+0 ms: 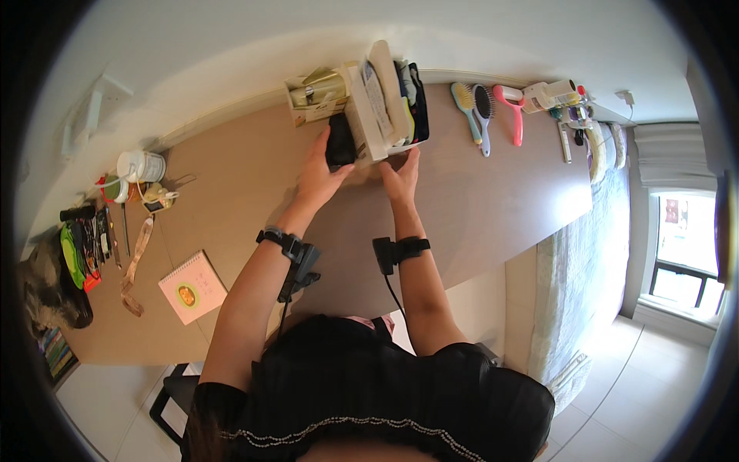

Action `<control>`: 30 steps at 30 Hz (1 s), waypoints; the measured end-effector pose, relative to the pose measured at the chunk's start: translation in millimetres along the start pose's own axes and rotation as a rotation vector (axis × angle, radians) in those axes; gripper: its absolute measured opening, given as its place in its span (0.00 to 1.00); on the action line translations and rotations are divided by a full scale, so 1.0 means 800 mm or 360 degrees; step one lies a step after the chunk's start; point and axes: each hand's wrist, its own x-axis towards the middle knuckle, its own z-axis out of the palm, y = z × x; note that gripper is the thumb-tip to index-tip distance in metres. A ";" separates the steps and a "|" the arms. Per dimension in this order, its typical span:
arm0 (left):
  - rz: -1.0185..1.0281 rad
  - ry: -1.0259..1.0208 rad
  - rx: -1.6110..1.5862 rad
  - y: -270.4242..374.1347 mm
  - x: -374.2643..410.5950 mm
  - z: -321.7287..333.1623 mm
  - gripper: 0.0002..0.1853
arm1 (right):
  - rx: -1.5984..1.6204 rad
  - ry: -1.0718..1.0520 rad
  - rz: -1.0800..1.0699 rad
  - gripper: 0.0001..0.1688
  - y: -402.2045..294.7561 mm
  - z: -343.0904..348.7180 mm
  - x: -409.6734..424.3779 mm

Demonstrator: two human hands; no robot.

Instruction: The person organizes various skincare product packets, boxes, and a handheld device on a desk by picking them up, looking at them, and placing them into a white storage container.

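My left hand [322, 176] curls around a small black case [340, 140], fingers along its left side and thumb at its near end. Directly right of the case stands an open white box [378, 147] with a raised flap, holding papers and folded dark and light cloth items. My right hand [402, 173] is at the near end of this box, thumb and fingers spread; whether it grips the box is hard to tell. Behind the case sits an open carton [314, 110] with a gold-coloured item [323, 86] inside. Both wrists wear black strapped devices.
Right of the boxes lie two hairbrushes [463, 104] [484, 110], a pink lint roller [511, 115] and several bottles [540, 95]. At left are a white jar [144, 166], a pink spiral notebook [193, 287], a strap [137, 265] and pens. A bed [571, 277] adjoins the desk [462, 219].
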 end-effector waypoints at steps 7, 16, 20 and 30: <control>-0.0063 0.0019 -0.0123 0.007 -0.007 -0.014 0.44 | -0.0663 0.0613 -0.0095 0.29 0.042 -0.115 0.082; -0.0050 0.0125 -0.0049 0.007 -0.012 -0.012 0.39 | -0.1074 0.0553 -0.0043 0.24 0.080 -0.174 0.188; -0.0133 0.0092 0.0067 0.046 -0.014 -0.008 0.38 | -0.0856 0.0527 -0.0092 0.19 0.095 -0.168 0.182; 0.0002 0.0148 0.0035 -0.015 -0.014 0.019 0.35 | -0.0578 0.0533 -0.0309 0.17 0.060 -0.110 0.122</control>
